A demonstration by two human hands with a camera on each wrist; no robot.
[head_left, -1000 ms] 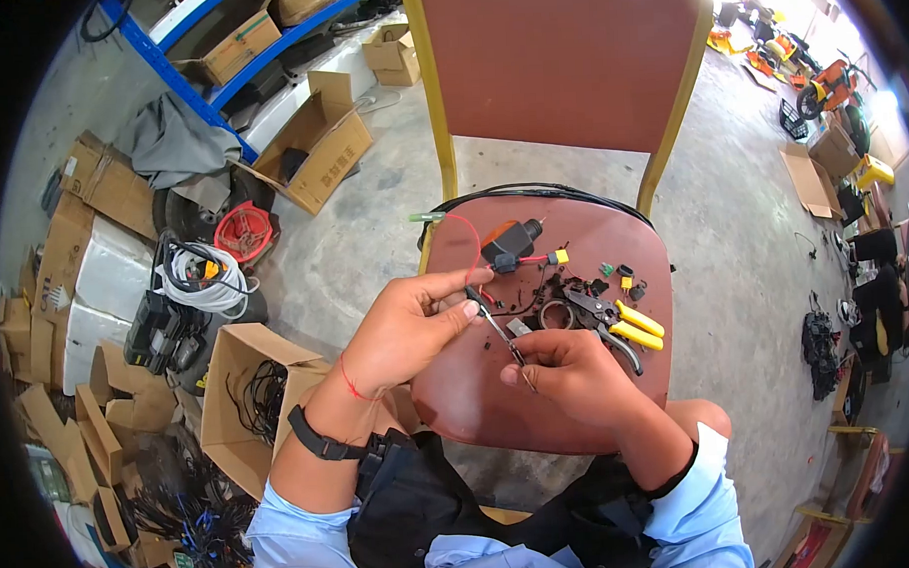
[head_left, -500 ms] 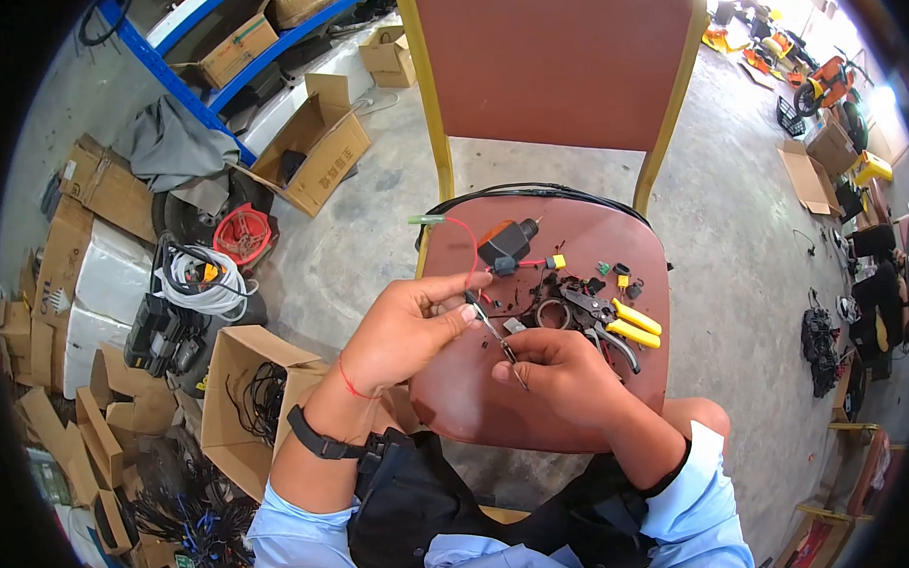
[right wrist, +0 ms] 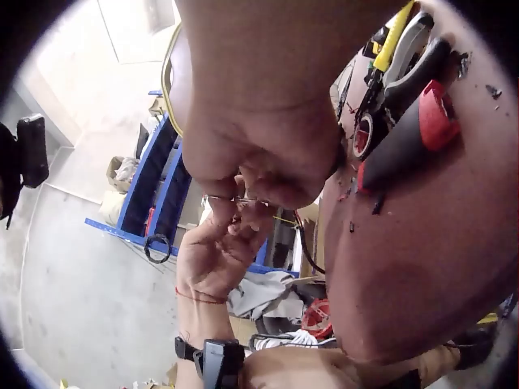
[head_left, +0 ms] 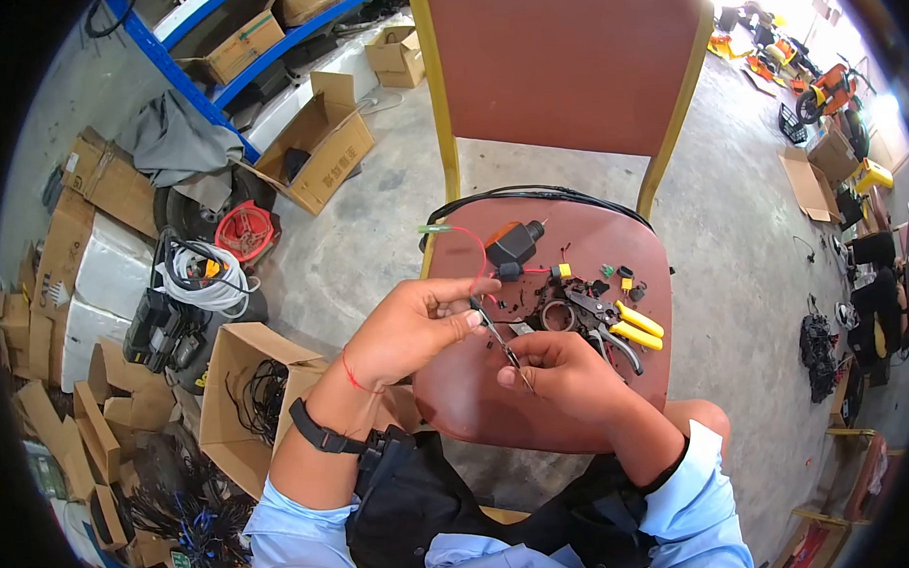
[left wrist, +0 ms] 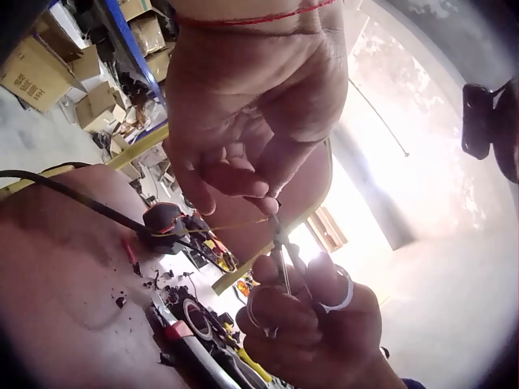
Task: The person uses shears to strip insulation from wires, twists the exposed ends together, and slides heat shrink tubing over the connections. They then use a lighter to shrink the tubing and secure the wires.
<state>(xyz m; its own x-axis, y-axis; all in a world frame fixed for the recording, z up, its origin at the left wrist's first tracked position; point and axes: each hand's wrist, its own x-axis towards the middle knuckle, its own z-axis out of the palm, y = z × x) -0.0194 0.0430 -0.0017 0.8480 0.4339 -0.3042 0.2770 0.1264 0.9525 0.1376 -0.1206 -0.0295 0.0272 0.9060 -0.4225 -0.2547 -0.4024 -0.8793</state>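
In the head view the left hand (head_left: 406, 331) pinches a thin dark wire end between thumb and fingertips, beside a red wire (head_left: 483, 253) that leads up to a green-sleeved end (head_left: 433, 229). Small metal scissors (left wrist: 280, 263) are held by the right hand (left wrist: 316, 332), with fingers in their rings and the blades up at the left fingertips. Whether the blades touch the wire cannot be told. Past the left fingers, an orange and black device (head_left: 513, 244) and a yellow connector (head_left: 562, 270) lie on the brown chair seat (head_left: 459, 404).
Wire strippers with yellow handles (head_left: 638, 326), a tape roll (head_left: 557, 315) and dark scraps lie right of the hands. Black cable (head_left: 541, 191) runs along the seat's back edge. An open carton (head_left: 229, 422) with black wires stands on the left.
The right hand and scissors have shifted slightly left relative to the first frame. The left hand keeps its pinch in nearly the same place.
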